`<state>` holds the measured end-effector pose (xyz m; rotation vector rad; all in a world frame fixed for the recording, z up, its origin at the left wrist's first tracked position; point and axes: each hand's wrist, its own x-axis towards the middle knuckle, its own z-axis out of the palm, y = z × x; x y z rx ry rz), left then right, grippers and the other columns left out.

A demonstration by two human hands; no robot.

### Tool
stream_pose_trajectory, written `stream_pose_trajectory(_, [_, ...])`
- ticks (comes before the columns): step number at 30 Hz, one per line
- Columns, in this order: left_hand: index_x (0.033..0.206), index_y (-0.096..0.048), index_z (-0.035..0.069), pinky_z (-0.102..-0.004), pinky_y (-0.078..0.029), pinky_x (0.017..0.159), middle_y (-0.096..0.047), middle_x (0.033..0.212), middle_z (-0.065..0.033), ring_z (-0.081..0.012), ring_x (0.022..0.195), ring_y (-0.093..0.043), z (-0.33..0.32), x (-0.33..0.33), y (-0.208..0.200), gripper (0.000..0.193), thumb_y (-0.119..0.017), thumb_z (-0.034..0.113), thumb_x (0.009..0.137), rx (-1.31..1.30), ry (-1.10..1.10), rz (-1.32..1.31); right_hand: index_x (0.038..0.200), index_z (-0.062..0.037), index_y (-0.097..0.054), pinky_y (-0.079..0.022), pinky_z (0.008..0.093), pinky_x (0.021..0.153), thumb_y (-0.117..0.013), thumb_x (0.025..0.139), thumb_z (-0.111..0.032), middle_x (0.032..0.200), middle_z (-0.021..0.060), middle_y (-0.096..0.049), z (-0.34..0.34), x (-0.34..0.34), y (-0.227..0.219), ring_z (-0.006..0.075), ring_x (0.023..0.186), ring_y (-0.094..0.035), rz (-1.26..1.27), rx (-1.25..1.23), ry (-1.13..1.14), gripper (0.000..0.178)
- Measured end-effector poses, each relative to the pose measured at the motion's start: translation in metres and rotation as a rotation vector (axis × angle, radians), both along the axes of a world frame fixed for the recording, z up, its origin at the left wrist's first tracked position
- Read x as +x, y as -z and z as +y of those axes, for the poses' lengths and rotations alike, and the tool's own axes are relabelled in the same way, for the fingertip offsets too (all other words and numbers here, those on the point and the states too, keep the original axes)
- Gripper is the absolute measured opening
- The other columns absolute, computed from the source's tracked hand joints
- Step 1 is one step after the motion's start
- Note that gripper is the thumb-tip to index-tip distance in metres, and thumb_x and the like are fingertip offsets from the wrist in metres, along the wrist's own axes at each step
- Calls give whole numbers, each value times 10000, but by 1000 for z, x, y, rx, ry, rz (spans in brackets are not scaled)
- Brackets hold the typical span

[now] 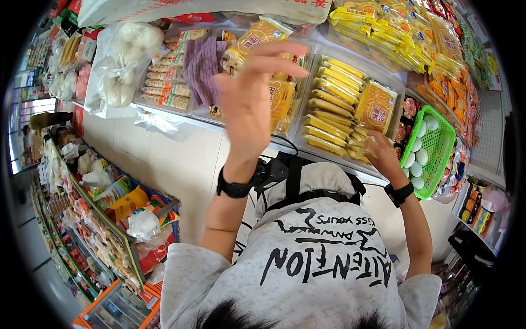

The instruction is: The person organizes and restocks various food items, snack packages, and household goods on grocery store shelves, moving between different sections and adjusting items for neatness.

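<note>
My left hand point(255, 93) is raised over the display trays with its fingers stretched apart, slightly blurred and holding nothing. Below it lie yellow wrapped pastry packets point(282, 101) and a purple ribbed cloth-like piece point(203, 71). At the front right corner of a clear plastic tray point(300, 129), my right hand point(383, 156) has its fingers curled on a small yellow snack packet point(357, 143). Rows of yellow packets point(331, 104) stand on edge in that tray. A flat orange-yellow packet point(375, 105) leans beside them. Part of the right hand's grip is hidden.
To the right sits a green basket point(445, 143) with several pale eggs. White buns in a clear bag point(131, 60) lie at the left. Heaped yellow packets point(383, 27) fill the back right. A shelf of bagged goods point(131, 208) stands across the tiled floor point(186, 159).
</note>
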<state>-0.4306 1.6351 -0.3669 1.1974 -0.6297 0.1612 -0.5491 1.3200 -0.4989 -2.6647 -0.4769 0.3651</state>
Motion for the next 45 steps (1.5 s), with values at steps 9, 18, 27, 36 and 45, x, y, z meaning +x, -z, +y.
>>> stream_pose_trajectory(9, [882, -559, 39, -367, -439, 702, -571, 834, -145, -271, 815, -560, -87, -15, 121, 206, -518, 229, 814, 1014, 463, 183, 910, -74, -529, -315, 417, 950, -658, 648, -185, 1192, 175, -390, 4, 2, -1, 343, 1121, -374, -137, -169, -196, 313])
stream_pose_trajectory(18, [1058, -540, 51, -399, -427, 788, -530, 1002, -158, -330, 975, -496, -125, -39, 212, 352, -561, 109, 711, 1297, 504, -158, 805, -68, -595, -404, 363, 824, -565, 698, -129, 1084, 142, -446, -8, 18, 14, 283, 981, -456, -140, -222, -333, 127])
stream_pose_trajectory(27, [1050, -498, 29, -403, -392, 845, -450, 1091, -154, -336, 1057, -408, -117, -36, 230, 393, -619, 137, 693, 1303, 563, -107, 759, 8, -560, -448, 326, 808, -499, 724, -74, 1116, 113, -454, -9, 21, 2, 278, 1049, -455, -124, -234, -411, 107])
stream_pose_trajectory(36, [1074, -490, 27, -397, -372, 864, -443, 1093, -162, -338, 1066, -390, -117, -33, 226, 439, -645, 166, 688, 1337, 627, -53, 800, 37, -548, -458, 318, 812, -472, 737, -49, 1147, 120, -492, -16, 16, -13, 257, 1089, -461, -83, -219, -403, 130])
stream_pose_trajectory(45, [1125, -465, 38, -413, -368, 882, -427, 1147, -169, -357, 1090, -380, -115, -27, 228, 486, -644, 167, 692, 1302, 662, -74, 857, 59, -539, -450, 327, 831, -454, 742, -9, 1153, 138, -499, -23, 17, -73, 262, 1066, -487, -58, -163, -284, 158])
